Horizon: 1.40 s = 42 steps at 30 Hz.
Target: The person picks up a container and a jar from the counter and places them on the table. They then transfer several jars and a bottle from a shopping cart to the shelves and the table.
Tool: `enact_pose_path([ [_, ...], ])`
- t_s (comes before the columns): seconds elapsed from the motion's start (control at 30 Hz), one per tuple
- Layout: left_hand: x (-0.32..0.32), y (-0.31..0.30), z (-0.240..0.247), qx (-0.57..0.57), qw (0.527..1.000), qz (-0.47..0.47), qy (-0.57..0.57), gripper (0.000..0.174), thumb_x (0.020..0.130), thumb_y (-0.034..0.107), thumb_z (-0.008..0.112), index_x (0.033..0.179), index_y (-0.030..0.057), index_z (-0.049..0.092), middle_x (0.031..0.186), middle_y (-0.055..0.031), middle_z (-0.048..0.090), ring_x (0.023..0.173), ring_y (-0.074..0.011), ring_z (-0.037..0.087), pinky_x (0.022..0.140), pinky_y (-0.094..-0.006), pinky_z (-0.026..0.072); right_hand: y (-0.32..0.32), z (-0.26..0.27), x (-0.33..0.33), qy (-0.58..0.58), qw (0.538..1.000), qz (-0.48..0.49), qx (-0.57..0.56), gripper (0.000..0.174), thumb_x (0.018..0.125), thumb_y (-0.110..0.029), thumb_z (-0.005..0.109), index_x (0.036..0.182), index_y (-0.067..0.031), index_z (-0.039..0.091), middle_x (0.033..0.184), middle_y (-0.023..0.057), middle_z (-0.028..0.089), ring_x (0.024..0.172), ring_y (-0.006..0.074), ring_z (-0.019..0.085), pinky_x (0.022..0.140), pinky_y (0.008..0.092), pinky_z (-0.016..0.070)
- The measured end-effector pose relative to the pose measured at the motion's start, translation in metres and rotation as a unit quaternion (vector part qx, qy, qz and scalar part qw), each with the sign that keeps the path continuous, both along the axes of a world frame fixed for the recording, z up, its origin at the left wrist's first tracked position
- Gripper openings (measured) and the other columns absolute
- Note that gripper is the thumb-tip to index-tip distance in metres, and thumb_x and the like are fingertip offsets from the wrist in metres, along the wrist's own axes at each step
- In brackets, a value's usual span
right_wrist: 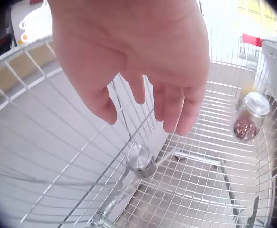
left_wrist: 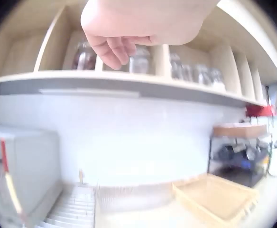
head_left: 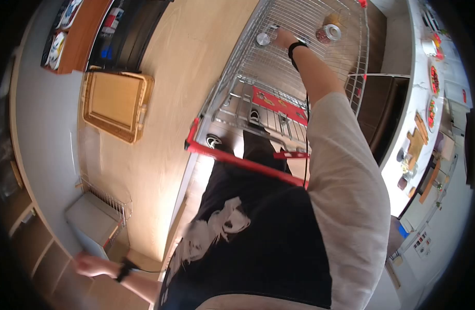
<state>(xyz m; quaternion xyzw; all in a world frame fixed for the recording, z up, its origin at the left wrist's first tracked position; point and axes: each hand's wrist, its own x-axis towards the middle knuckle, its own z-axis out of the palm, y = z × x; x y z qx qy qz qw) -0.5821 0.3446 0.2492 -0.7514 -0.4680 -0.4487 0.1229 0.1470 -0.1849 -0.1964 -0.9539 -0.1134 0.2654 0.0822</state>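
My right hand (head_left: 285, 39) reaches down inside a wire shopping cart (right_wrist: 195, 190). In the right wrist view its fingers (right_wrist: 169, 107) hang apart, holding nothing, above a small glass jar with a metal lid (right_wrist: 141, 159). A second jar, with dark red contents (right_wrist: 245, 128), stands on the cart's right side, with something yellowish behind it. My left hand (left_wrist: 143, 23) hangs with relaxed, empty fingers in front of a wooden shelf (left_wrist: 58, 75). Glass jars (left_wrist: 141, 61) stand in the shelf compartments; the fingers partly overlap them. The left hand (head_left: 90, 264) is blurred at the lower left in the head view.
A wooden counter (head_left: 191, 46) carries a tan basket tray (head_left: 113, 106), a wire rack (head_left: 121, 204) and a grey box (head_left: 93, 217). The cart's red handle (head_left: 248, 165) crosses before my body. On the right is a white counter (head_left: 421, 93) with plates of food and wooden boards.
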Motion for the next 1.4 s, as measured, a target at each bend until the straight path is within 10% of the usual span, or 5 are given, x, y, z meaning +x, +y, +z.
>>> enact_pose_path([
  [0.1,-0.039,-0.071,-0.104,-0.292,0.939,-0.178,0.022,0.012,0.103,0.007,0.05,0.098,0.001,0.058,0.093,-0.0088,0.06,0.085,-0.0216,0.059,0.077,-0.0361,0.0518,0.02,-0.061,0.003,-0.001,0.998,-0.05,0.032,0.082,0.077,-0.023,0.078,0.148,-0.0065,0.041,0.142,0.0277,0.053,0.12,0.0473,0.059,0.1,0.0504,0.0516],
  [0.3,-0.007,-0.212,-0.167,-0.441,0.858,-0.032,0.26,0.04,0.086,-0.004,0.047,0.124,-0.0017,0.06,0.088,-0.0104,0.066,0.072,-0.0195,0.066,0.058,-0.0315,0.0545,0.055,-0.092,-0.004,0.023,0.995,-0.083,-0.048,0.068,0.092,-0.022,0.068,0.152,-0.0191,0.035,0.146,0.0174,0.043,0.132,0.0376,0.051,0.1,0.0541,0.0515],
  [0.73,0.063,-0.222,-0.141,-0.404,0.866,-0.065,0.288,0.03,0.094,-0.002,0.051,0.12,0.0008,0.065,0.087,-0.0103,0.069,0.071,-0.0168,0.068,0.058,-0.0292,0.0542,0.01,-0.104,-0.021,-0.046,0.98,-0.169,0.098,0.064,0.074,-0.031,0.085,0.126,-0.0054,0.057,0.122,0.016,0.063,0.116,0.0314,0.063,0.094,0.0456,0.0545],
  [1.1,0.19,-0.198,-0.138,-0.352,0.862,-0.359,0.071,0.03,0.095,-0.006,0.053,0.123,-0.003,0.064,0.101,-0.012,0.07,0.087,-0.0179,0.068,0.074,-0.0289,0.0554,-0.034,0.184,-0.086,-0.008,0.941,-0.046,0.336,0.055,0.065,-0.037,0.088,0.1,0.0027,0.071,0.085,0.0103,0.07,0.082,0.0202,0.066,0.078,0.0321,0.052],
  [1.4,0.275,-0.205,-0.042,-0.193,0.785,-0.588,-0.033,0.033,0.089,-0.01,0.059,0.12,0.0001,0.066,0.115,-0.0122,0.065,0.098,-0.0205,0.069,0.078,-0.0306,0.0567,0.022,0.42,-0.263,-0.025,0.812,-0.03,0.582,0.052,0.079,-0.029,0.086,0.12,-0.0041,0.065,0.101,-0.001,0.066,0.089,0.008,0.059,0.079,0.0251,0.0484],
])
